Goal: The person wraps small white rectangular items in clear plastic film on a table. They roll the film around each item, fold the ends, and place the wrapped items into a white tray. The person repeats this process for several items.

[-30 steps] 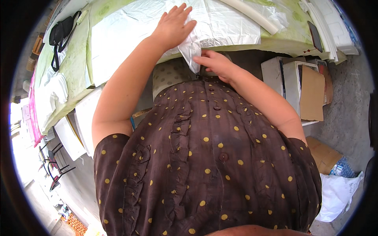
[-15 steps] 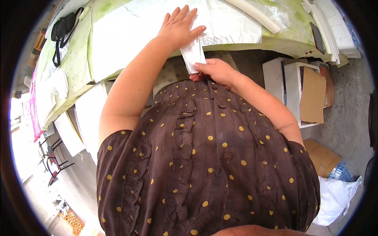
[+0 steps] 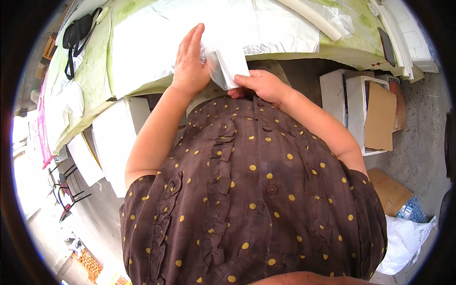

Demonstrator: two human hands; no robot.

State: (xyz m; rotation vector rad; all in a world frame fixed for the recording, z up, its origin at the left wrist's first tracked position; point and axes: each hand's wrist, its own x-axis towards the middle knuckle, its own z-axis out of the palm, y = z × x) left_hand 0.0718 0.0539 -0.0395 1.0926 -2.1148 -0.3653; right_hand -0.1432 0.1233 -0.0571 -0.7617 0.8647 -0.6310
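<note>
A folded strip of thin white plastic film (image 3: 232, 66) hangs over the near edge of the table toward my body. My right hand (image 3: 262, 87) grips its lower end, thumb on top and fingers curled underneath. To the left of the strip, my left hand (image 3: 191, 61) is raised on edge with its fingers stretched out. A loose, see-through flap of the film stands up beside its thumb; whether they touch I cannot tell. Wide white plastic sheeting (image 3: 152, 45) lies flat on the table beyond both hands.
A green patterned cloth (image 3: 365, 52) covers the table. On it lie a black bag (image 3: 78, 31), a pale roll (image 3: 313, 19) and a dark phone-like slab (image 3: 386, 46). White boxes (image 3: 332, 92) stand below at right, near a cardboard box (image 3: 387, 190) and white bag (image 3: 403, 244).
My left hand has come off the strip, moving left and nearer to me and turning on edge. A flap of film now lifts at the strip's left side. The right hand keeps its grip.
</note>
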